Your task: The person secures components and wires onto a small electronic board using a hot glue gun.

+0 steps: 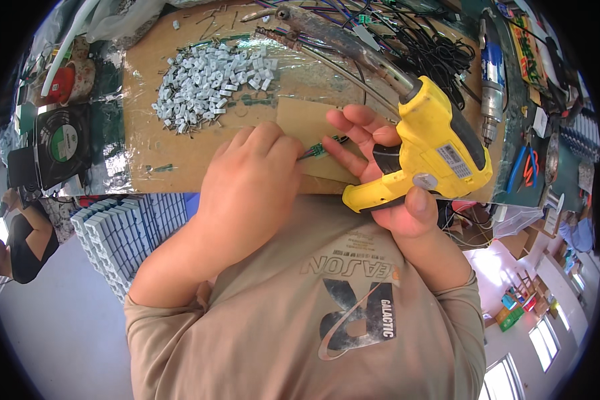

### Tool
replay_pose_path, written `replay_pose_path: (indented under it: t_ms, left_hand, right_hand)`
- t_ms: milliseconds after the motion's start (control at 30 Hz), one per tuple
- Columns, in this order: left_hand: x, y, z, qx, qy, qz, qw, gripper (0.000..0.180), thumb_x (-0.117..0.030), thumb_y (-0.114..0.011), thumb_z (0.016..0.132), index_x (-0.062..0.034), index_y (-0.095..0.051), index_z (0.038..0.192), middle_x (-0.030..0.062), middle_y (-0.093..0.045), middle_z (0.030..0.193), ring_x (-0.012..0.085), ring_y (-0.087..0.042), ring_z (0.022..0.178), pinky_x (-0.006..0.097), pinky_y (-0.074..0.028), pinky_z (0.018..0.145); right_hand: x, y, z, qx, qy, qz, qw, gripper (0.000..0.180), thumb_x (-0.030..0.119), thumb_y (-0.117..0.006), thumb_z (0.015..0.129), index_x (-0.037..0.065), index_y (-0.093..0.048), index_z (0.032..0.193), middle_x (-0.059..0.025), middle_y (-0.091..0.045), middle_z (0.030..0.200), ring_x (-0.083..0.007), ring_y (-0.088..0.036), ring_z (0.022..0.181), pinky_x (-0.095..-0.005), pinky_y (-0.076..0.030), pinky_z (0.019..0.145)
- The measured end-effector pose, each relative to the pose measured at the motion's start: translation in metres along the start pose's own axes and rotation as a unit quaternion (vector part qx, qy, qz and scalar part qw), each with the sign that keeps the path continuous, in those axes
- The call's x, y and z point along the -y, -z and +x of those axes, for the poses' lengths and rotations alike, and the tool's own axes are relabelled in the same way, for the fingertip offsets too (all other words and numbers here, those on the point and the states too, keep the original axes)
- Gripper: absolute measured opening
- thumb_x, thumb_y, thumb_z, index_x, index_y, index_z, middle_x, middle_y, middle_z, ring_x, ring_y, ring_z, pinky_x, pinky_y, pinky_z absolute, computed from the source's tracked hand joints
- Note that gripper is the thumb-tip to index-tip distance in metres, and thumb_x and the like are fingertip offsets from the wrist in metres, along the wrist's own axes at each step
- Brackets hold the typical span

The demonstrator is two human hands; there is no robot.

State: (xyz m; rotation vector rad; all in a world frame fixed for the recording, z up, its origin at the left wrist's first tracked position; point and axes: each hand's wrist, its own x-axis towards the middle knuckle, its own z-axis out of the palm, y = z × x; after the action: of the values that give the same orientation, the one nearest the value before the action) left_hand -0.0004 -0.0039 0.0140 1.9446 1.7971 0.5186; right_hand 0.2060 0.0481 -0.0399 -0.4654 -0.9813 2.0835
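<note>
Left hand (250, 183) closed on wires (305, 157) of 1 green circuit board (319, 149), at the workbench (143, 143) edge; right hand (365, 170), fingers spread, holds yellow soldering gun (440, 137). Gun tip (263, 13) well off the board; we cannot tell which joints are done.

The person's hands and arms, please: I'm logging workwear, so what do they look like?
The left hand and right hand are bare, with no glove or watch showing. The left sleeve and right sleeve are plain tan and short.
</note>
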Motion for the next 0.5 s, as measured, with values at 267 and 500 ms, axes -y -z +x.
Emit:
replay_pose_path:
  t_ms: [267,500]
  left_hand:
    - [-0.010,0.013,0.006,0.134,0.040,0.053,0.989,0.024,-0.007,-0.063,0.085,-0.0031,-0.058,0.108,0.0167,-0.061,0.096,0.0400,-0.061,0.083,0.046,-0.049,0.073]
    - [-0.006,0.016,0.016,0.145,0.123,-0.031,0.981,0.017,-0.013,-0.061,0.091,0.0006,-0.062,0.101,0.0189,-0.065,0.099,0.0406,-0.063,0.090,0.044,-0.050,0.076]
  right_hand:
    - [0.000,-0.004,0.002,-0.025,-0.011,0.007,1.000,0.069,0.055,-0.073,0.081,0.017,-0.053,0.135,-0.0165,-0.033,0.153,-0.0404,-0.028,0.145,-0.0599,-0.028,0.115]
    - [0.000,-0.004,0.003,-0.030,-0.014,0.021,0.999,0.069,0.054,-0.074,0.080,0.016,-0.054,0.134,-0.0163,-0.035,0.152,-0.0397,-0.028,0.145,-0.0583,-0.029,0.116]
